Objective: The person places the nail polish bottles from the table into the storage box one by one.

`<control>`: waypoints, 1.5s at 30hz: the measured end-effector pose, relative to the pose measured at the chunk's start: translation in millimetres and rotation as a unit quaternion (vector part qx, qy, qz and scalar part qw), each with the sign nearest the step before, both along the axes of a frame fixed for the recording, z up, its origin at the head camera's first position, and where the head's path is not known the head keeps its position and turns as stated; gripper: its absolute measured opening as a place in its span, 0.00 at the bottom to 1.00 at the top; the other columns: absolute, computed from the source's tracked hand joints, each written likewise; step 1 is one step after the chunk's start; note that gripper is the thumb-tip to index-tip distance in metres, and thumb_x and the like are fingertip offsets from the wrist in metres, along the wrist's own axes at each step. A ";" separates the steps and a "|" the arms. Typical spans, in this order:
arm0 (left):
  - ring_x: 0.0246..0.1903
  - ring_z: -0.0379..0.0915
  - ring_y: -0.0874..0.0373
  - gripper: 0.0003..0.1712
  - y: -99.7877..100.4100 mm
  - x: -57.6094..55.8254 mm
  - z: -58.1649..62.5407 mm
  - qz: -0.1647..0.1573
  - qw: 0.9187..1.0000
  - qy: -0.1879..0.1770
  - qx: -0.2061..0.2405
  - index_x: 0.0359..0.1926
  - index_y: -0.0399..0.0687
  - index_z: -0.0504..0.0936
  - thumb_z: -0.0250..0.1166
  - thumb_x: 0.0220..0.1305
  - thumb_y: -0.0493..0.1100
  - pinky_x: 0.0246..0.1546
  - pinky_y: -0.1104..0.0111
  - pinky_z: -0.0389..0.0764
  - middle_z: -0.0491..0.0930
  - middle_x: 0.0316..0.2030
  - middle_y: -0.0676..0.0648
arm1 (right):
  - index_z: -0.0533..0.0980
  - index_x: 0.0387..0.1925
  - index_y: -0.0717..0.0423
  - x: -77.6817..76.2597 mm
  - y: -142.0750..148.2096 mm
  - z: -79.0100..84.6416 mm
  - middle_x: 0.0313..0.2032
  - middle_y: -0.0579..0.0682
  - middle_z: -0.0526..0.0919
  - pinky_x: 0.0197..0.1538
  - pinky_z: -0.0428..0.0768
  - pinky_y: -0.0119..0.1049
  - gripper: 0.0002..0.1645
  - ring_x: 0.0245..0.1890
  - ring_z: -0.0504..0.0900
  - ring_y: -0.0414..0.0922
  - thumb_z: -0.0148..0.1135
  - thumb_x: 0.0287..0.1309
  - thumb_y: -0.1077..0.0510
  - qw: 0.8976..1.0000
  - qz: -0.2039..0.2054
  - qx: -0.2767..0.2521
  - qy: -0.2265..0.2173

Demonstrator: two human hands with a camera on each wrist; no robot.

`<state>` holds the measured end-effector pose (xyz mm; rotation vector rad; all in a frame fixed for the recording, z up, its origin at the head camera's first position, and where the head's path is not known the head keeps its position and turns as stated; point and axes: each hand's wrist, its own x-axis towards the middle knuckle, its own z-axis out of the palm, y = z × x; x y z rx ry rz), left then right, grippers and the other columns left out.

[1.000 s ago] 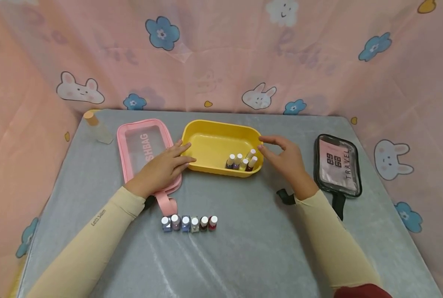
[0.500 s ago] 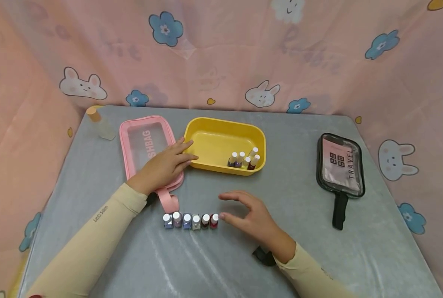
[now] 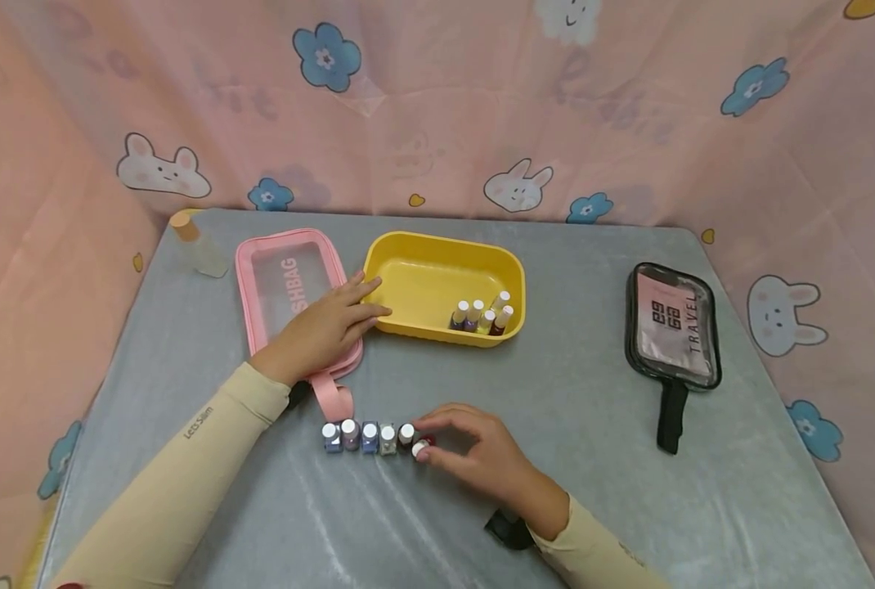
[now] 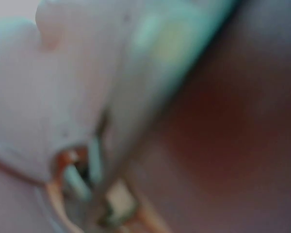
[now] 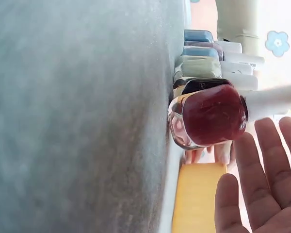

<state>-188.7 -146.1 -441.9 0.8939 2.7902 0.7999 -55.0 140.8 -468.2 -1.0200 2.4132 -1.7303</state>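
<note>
Touching the white cap [image 3: 420, 449] of a red nail polish bottle [image 5: 216, 115] with the thumb of the right hand [image 3: 500, 460], with forefinger arched past it on the far side, a gap in sight between the two, and other fingers nearly straight in the right wrist view. Hard to tell a firm pinch from a light touch. Tilted, down at the grey table [image 3: 599, 352], at the right end of a row of five upright bottles [image 3: 370, 439], just beside the black one. Blue, purple, blue, pale green and black in that row, left to right, all under white caps. Resting the left hand [image 3: 318, 331] at the left end of a yellow tray [image 3: 423, 294], with fingers spread, mostly straight, laid on the rim rather than wrapped round it. Too blurred to read in the left wrist view. In the tray's near right corner, five more white-capped bottles [image 3: 470, 320]. Partly under the left hand, a pink-edged clear pouch [image 3: 271, 282]; well apart at far right, a black-edged pouch [image 3: 669, 327].
</note>
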 end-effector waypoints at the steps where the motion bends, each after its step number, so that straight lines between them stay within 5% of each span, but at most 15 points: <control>1: 0.83 0.41 0.48 0.21 0.0 -0.1 -0.2 0.000 1.000 0.000 0.000 0.69 0.51 0.83 0.57 0.83 0.48 0.80 0.48 0.49 0.59 0.81 0.46 | 0.88 0.49 0.55 -0.3 0.4 -0.3 0.46 0.49 0.90 0.57 0.84 0.38 0.21 0.48 0.88 0.46 0.81 0.53 0.69 1.000 -0.001 0.000 0.008; 9: 0.83 0.41 0.49 0.20 -1.0 0.8 -1.4 0.005 1.000 0.000 -0.002 0.69 0.52 0.83 0.58 0.83 0.48 0.80 0.49 0.50 0.59 0.81 0.46 | 0.87 0.51 0.56 -5.2 7.8 -1.6 0.48 0.49 0.90 0.56 0.84 0.39 0.15 0.49 0.88 0.46 0.69 0.66 0.70 0.997 0.008 0.015 0.078; 14: 0.83 0.40 0.50 0.21 -1.2 1.8 0.0 0.008 1.000 -0.007 -0.002 0.69 0.52 0.83 0.58 0.83 0.48 0.80 0.49 0.50 0.58 0.81 0.47 | 0.86 0.51 0.58 -7.5 8.7 -3.3 0.48 0.51 0.90 0.55 0.85 0.40 0.16 0.48 0.88 0.47 0.75 0.62 0.69 0.996 0.029 0.004 0.080; 18: 0.83 0.40 0.50 0.20 -1.2 1.6 1.0 0.006 1.000 -0.006 -0.001 0.69 0.52 0.83 0.58 0.83 0.47 0.80 0.49 0.50 0.58 0.81 0.46 | 0.87 0.51 0.59 -4.9 6.3 -2.9 0.46 0.50 0.90 0.50 0.87 0.46 0.18 0.47 0.88 0.45 0.78 0.58 0.69 1.000 -0.007 0.009 0.005; 22: 0.83 0.40 0.49 0.20 -1.5 1.1 1.1 0.004 1.000 -0.004 0.000 0.69 0.52 0.83 0.59 0.83 0.47 0.80 0.49 0.50 0.58 0.81 0.45 | 0.88 0.51 0.56 -3.3 5.5 6.1 0.47 0.45 0.91 0.50 0.87 0.50 0.15 0.47 0.88 0.42 0.78 0.62 0.64 0.993 -0.063 0.022 -0.101; 25: 0.83 0.40 0.49 0.20 -1.2 0.4 0.8 0.003 1.000 -0.005 0.000 0.69 0.52 0.83 0.58 0.83 0.47 0.80 0.48 0.50 0.58 0.82 0.46 | 0.89 0.49 0.54 -9.2 10.5 24.8 0.47 0.44 0.91 0.51 0.86 0.51 0.14 0.47 0.88 0.42 0.78 0.62 0.63 0.991 -0.076 0.027 -0.108; 29: 0.83 0.40 0.50 0.20 -1.1 -0.9 0.9 0.002 1.000 -0.005 0.004 0.69 0.52 0.83 0.58 0.83 0.47 0.80 0.49 0.51 0.58 0.82 0.47 | 0.88 0.51 0.56 -33.8 26.5 64.5 0.47 0.46 0.90 0.53 0.86 0.46 0.17 0.47 0.87 0.44 0.76 0.61 0.69 0.995 -0.082 0.023 -0.043; 35: 0.83 0.40 0.50 0.20 -1.6 -2.1 0.9 0.002 1.000 -0.004 0.007 0.69 0.53 0.83 0.58 0.83 0.47 0.80 0.50 0.52 0.58 0.82 0.47 | 0.84 0.57 0.61 -102.3 53.0 108.4 0.50 0.53 0.90 0.59 0.83 0.38 0.18 0.50 0.86 0.45 0.72 0.67 0.67 0.986 -0.169 0.006 -0.014; 41: 0.83 0.41 0.50 0.20 -0.5 -1.3 0.5 0.001 1.000 -0.010 0.004 0.68 0.53 0.83 0.58 0.83 0.48 0.79 0.49 0.54 0.58 0.82 0.47 | 0.85 0.58 0.54 -166.1 74.0 84.4 0.48 0.53 0.90 0.72 0.69 0.59 0.18 0.56 0.84 0.48 0.71 0.71 0.54 0.980 -0.174 0.050 -0.081; 45: 0.83 0.40 0.50 0.20 0.6 -0.5 0.7 -0.001 1.000 -0.012 0.001 0.69 0.53 0.83 0.58 0.83 0.48 0.79 0.49 0.54 0.57 0.82 0.47 | 0.85 0.57 0.56 -182.2 80.0 60.6 0.44 0.54 0.91 0.65 0.78 0.49 0.19 0.54 0.83 0.51 0.72 0.70 0.51 0.973 -0.162 0.101 -0.130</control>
